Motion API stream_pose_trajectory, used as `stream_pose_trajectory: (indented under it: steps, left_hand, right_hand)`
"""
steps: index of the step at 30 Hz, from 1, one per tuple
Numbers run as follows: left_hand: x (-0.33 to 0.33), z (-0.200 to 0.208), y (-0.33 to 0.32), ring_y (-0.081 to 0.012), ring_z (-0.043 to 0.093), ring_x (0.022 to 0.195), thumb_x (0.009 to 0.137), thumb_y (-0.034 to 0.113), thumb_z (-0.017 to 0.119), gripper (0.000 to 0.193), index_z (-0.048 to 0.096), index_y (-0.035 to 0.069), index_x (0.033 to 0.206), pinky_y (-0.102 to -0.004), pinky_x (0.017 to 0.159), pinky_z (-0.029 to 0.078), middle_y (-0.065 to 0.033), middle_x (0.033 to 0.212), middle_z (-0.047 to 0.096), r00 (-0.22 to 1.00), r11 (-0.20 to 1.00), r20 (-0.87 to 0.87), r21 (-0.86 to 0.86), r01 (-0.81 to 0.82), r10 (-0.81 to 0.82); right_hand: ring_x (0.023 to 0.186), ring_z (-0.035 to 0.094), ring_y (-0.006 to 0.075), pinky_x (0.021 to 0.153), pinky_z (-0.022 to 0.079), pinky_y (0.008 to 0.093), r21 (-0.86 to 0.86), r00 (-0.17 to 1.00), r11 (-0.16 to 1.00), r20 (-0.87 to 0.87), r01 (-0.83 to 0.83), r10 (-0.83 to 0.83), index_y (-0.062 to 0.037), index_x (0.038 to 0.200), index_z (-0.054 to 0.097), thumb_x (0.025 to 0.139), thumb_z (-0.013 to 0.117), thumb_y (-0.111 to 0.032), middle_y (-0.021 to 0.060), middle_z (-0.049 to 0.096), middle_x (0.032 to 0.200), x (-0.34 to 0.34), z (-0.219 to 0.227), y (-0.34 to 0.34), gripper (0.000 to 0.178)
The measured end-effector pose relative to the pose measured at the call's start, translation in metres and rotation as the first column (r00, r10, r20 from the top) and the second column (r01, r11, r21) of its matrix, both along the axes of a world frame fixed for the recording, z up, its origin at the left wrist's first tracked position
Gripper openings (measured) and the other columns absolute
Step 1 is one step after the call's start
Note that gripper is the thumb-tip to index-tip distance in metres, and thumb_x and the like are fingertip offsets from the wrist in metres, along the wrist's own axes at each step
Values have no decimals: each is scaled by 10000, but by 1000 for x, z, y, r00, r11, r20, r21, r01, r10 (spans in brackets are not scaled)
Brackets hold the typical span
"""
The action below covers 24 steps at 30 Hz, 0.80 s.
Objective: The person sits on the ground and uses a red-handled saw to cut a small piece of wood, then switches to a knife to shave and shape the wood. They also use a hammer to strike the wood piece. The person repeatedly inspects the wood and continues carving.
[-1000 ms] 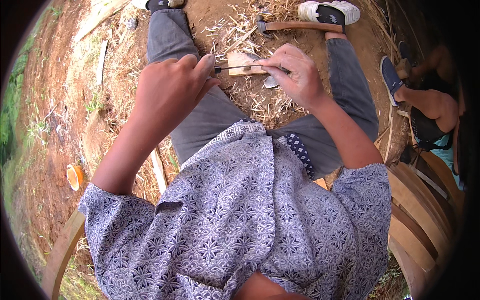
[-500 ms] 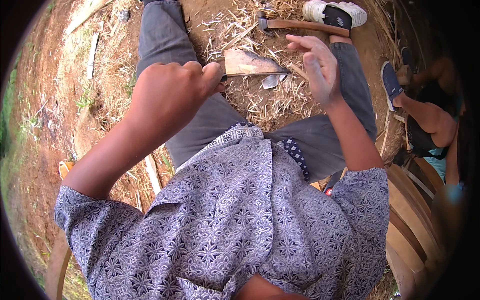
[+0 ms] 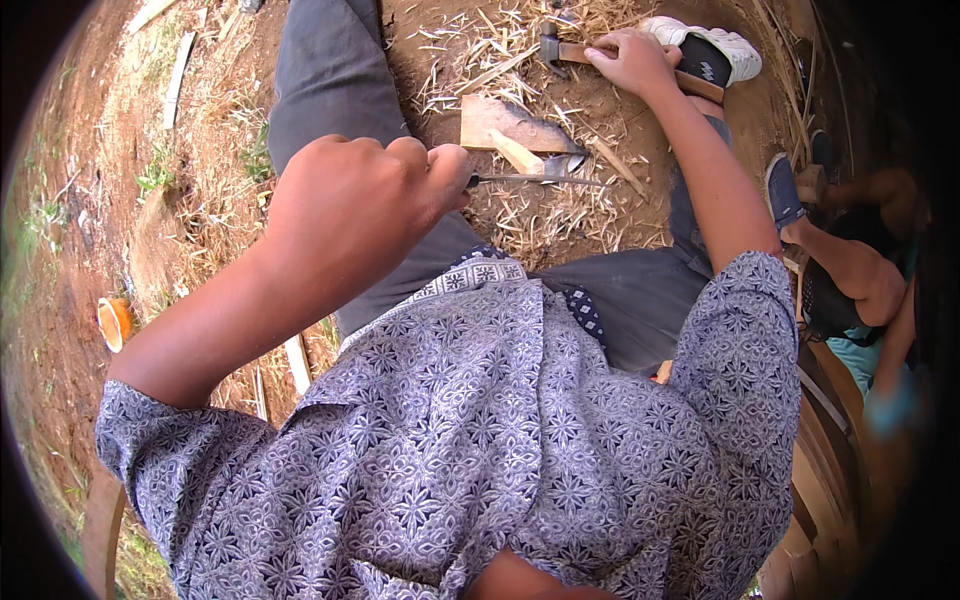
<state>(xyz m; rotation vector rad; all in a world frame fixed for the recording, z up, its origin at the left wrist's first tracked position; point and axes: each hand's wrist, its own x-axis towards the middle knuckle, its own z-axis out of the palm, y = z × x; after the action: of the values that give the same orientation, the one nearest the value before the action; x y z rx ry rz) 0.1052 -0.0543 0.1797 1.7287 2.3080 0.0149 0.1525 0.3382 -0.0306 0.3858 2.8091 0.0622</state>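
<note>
My left hand (image 3: pixel 375 195) is closed in a fist around the dark handle of a tool with a thin straight metal blade (image 3: pixel 545 180). The blade points right, above the ground between my legs; whether it is a knife cannot be made out. Beyond it lies a flat piece of wood (image 3: pixel 505 125) with a dark, rough edge. A short pale wood piece (image 3: pixel 515 152) and a grey metal piece (image 3: pixel 566 165) lie against its near side. My right hand (image 3: pixel 635 62) is closed over the wooden handle of a hammer (image 3: pixel 552 48), close to its dark head, beside my right shoe.
Wood shavings (image 3: pixel 520 225) cover the soil between my legs. Another person's leg (image 3: pixel 850 260) and blue shoe (image 3: pixel 785 190) are at the right, near curved wooden strips (image 3: pixel 830 500). An orange round thing (image 3: pixel 115 324) lies by my left elbow. A wood strip (image 3: pixel 180 80) lies far left.
My right hand has moved from beside the blade, away from me and onto the hammer's handle. My left hand has shifted slightly nearer and right with the thin-bladed tool.
</note>
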Motion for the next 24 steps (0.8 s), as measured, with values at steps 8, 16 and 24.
stream_pose_trajectory:
  steps: [8, 16, 24]
  left_hand:
    - [-6, -11, 1, -220, 617, 511, 1002, 430, 604, 304, 589, 134, 932, -376, 449, 442, -20, 631, 577, 1000, 999, -3, 21, -24, 24]
    - [-19, -21, 6, -243, 679, 559, 1015, 406, 603, 308, 581, 114, 918, -377, 456, 473, -42, 596, 626, 996, 997, -87, 75, -4, 11]
    - [-21, -15, 6, -253, 704, 609, 1027, 391, 585, 290, 602, 110, 960, -391, 488, 518, -52, 663, 673, 999, 997, -38, 73, -21, 24]
  right_hand:
    - [1051, 703, 338, 896, 555, 456, -137, 985, 986, 155, 93, -72, -102, 1163, 724, 939, 696, -510, 141, 738, 1130, 16, 18, -7, 466]
    - [569, 530, 50, 485, 432, 225, -704, 726, 359, 321, 612, -609, -29, 1185, 632, 1044, 579, -474, 0, 592, 819, 72, 87, -37, 470]
    - [549, 438, 21, 476, 382, 185, -932, 770, 266, 22, 247, -637, 28, 1361, 535, 1124, 413, -360, -35, 497, 761, 151, 275, -133, 470]
